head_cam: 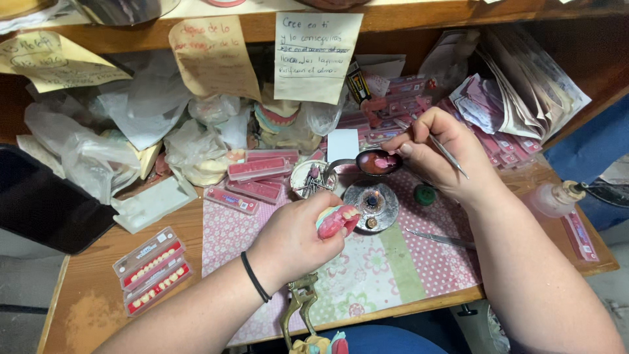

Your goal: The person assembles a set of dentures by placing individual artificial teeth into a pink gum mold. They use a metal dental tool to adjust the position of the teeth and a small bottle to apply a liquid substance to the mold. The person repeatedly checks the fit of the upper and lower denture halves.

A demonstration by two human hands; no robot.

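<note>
My left hand (293, 241) grips a pink wax denture (337, 220) with a row of pale teeth, held over the patterned mat (367, 269). My right hand (440, 154) holds a thin metal wax tool (449, 157), its tip pointing down to the right. Its fingers sit at the rim of a metal spoon (373, 162) that holds pink wax. Under the spoon stands a small round metal burner (371, 205). A black band circles my left wrist.
Trays of artificial teeth (152, 269) lie at the left; more pink trays (259, 177) sit behind. A small bowl of tools (312, 179), a green cap (424, 194), a steel instrument (440, 238), a plastic bottle (557, 198), a brass articulator (300, 308), plastic bags and paper notes crowd the wooden desk.
</note>
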